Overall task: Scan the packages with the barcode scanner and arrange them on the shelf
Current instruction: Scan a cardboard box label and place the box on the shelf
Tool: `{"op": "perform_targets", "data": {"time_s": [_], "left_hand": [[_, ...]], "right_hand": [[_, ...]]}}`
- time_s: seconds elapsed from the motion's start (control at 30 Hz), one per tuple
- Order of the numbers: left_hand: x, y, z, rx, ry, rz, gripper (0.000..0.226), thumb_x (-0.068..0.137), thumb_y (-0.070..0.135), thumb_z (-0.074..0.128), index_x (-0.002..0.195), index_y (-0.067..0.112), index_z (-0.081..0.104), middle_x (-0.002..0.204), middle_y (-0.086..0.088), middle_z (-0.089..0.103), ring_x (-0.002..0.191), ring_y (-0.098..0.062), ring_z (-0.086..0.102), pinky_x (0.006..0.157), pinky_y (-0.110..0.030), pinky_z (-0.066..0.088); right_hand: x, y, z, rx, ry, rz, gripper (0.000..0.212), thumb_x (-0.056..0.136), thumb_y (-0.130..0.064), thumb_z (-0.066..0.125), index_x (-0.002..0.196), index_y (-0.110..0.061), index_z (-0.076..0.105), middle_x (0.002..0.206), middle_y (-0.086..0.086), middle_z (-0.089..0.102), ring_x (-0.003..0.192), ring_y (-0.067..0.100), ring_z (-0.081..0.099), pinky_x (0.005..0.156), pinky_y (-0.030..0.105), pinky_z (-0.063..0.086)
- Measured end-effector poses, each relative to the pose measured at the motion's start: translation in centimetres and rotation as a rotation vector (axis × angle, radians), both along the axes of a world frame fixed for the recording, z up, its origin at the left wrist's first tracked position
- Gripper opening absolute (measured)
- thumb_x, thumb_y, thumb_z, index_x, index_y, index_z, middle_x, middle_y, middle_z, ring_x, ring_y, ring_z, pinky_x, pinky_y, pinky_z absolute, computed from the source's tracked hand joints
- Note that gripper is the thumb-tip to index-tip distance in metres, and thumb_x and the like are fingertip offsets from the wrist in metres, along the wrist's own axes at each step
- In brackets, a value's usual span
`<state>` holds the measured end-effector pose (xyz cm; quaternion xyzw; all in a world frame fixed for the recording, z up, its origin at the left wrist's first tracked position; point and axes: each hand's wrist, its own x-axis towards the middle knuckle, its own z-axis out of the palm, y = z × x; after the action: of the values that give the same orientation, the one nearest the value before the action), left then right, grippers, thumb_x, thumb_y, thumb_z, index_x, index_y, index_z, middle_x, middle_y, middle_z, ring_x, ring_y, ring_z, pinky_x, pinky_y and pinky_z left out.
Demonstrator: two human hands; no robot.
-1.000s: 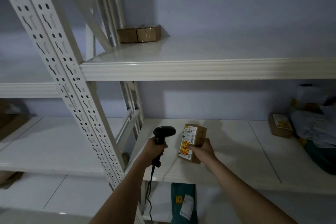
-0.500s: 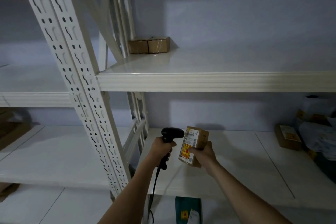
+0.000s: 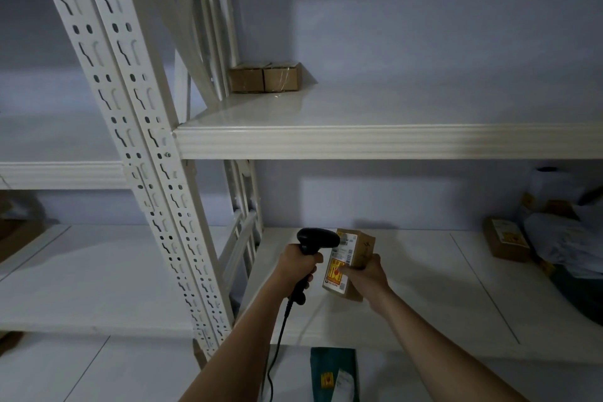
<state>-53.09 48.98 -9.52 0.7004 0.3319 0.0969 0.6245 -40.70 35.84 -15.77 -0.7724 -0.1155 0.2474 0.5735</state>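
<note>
My left hand (image 3: pixel 298 263) grips the scanner (image 3: pixel 313 246) with its nose at the label, while my right hand (image 3: pixel 367 276), clamped on the box (image 3: pixel 354 266), tilts it to face the beam.

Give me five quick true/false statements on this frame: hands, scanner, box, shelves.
1. The left hand holds the scanner. True.
2. The right hand holds a green pouch. False: it holds a brown box; the green pouch lies lower down.
3. The box's label faces the scanner. True.
4. The upper shelf is bare. False: two small boxes sit at its back left corner.
5. The scanner is cordless. False: a cable hangs from its handle.
</note>
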Motion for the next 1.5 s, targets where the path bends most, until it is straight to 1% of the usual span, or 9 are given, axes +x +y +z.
{"op": "perform_targets", "data": {"time_s": [0.33, 0.5, 0.7, 0.77, 0.9, 1.13, 1.23, 1.37, 1.5], "left_hand": [[-0.1, 0.3, -0.4, -0.020, -0.008, -0.003, 0.023, 0.082, 0.012, 0.063, 0.100, -0.003, 0.064, 0.061, -0.008, 0.055, 0.047, -0.018, 0.048, 0.049, -0.028, 0.046], [-0.6, 1.1, -1.5, -0.088, -0.011, 0.016, 0.009, 0.082, 0.002, 0.063, 0.091, 0.000, 0.061, 0.064, -0.009, 0.053, 0.049, -0.019, 0.050, 0.050, -0.029, 0.048], [-1.8, 2.3, -5.2, -0.363, -0.069, 0.157, 0.019, 0.084, -0.016, 0.054, 0.102, -0.010, 0.054, 0.079, -0.019, 0.053, 0.067, -0.029, 0.054, 0.071, -0.040, 0.050], [-1.9, 2.6, -6.8, -0.390, -0.066, 0.240, 0.016, 0.085, -0.014, 0.059, 0.101, -0.011, 0.056, 0.079, -0.019, 0.055, 0.068, -0.029, 0.055, 0.073, -0.041, 0.049], [-1.4, 2.9, -9.5, -0.303, 0.000, 0.412, 0.011, 0.083, -0.003, 0.071, 0.092, -0.006, 0.067, 0.089, -0.018, 0.062, 0.082, -0.030, 0.060, 0.080, -0.036, 0.049], [-0.1, 3.6, -12.8, -0.173, 0.171, 0.406, 0.031, 0.086, 0.009, 0.072, 0.112, -0.006, 0.067, 0.109, -0.024, 0.067, 0.103, -0.038, 0.064, 0.093, -0.042, 0.053], [0.3, 3.7, -13.4, -0.089, 0.325, 0.376, 0.027, 0.089, 0.021, 0.068, 0.100, -0.004, 0.069, 0.090, -0.018, 0.066, 0.084, -0.031, 0.064, 0.077, -0.035, 0.054], [0.8, 3.3, -14.1, -0.058, 0.396, 0.373, 0.024, 0.090, 0.024, 0.068, 0.086, 0.001, 0.064, 0.074, -0.010, 0.060, 0.065, -0.023, 0.057, 0.053, -0.026, 0.043], [1.4, 3.3, -14.4, -0.024, 0.440, 0.346, 0.029, 0.089, 0.022, 0.068, 0.100, -0.005, 0.066, 0.098, -0.020, 0.069, 0.092, -0.032, 0.066, 0.070, -0.033, 0.050]], "right_hand": [[-0.2, 0.1, -0.1, -0.018, 0.013, -0.011, 0.058, 0.081, -0.019, 0.080, 0.119, -0.020, 0.036, 0.115, 0.000, 0.058, 0.101, 0.021, 0.061, 0.086, 0.037, 0.054], [-0.2, 0.2, 0.0, -0.004, 0.030, -0.039, 0.059, 0.080, -0.021, 0.082, 0.122, -0.018, 0.040, 0.121, 0.003, 0.064, 0.105, 0.024, 0.066, 0.088, 0.040, 0.056], [0.6, -0.3, -0.6, 0.007, 0.132, -0.061, 0.066, 0.079, -0.025, 0.082, 0.131, -0.015, 0.043, 0.121, 0.007, 0.068, 0.101, 0.025, 0.070, 0.090, 0.047, 0.058], [0.7, -0.6, -1.0, 0.006, 0.177, -0.069, 0.067, 0.079, -0.026, 0.083, 0.132, -0.014, 0.042, 0.118, 0.007, 0.069, 0.096, 0.022, 0.071, 0.081, 0.042, 0.061], [0.7, -1.0, -1.3, -0.018, 0.273, -0.097, 0.065, 0.081, -0.030, 0.082, 0.120, -0.018, 0.032, 0.106, 0.004, 0.068, 0.086, 0.017, 0.069, 0.061, 0.033, 0.058], [1.5, -1.2, -2.1, 0.005, 0.386, -0.108, 0.069, 0.084, -0.027, 0.080, 0.138, -0.014, 0.040, 0.119, 0.009, 0.068, 0.097, 0.024, 0.070, 0.066, 0.037, 0.061], [2.0, -1.4, -2.6, 0.021, 0.406, -0.105, 0.061, 0.084, -0.025, 0.079, 0.137, -0.013, 0.051, 0.113, 0.008, 0.072, 0.101, 0.027, 0.070, 0.086, 0.049, 0.060], [2.0, -1.5, -3.2, 0.021, 0.432, -0.070, 0.055, 0.086, -0.029, 0.077, 0.135, -0.012, 0.058, 0.116, 0.010, 0.073, 0.103, 0.029, 0.071, 0.090, 0.048, 0.058], [2.0, -1.5, -3.6, 0.049, 0.442, -0.067, 0.050, 0.087, -0.027, 0.076, 0.133, -0.013, 0.061, 0.111, 0.009, 0.076, 0.096, 0.028, 0.074, 0.075, 0.039, 0.062]]}}
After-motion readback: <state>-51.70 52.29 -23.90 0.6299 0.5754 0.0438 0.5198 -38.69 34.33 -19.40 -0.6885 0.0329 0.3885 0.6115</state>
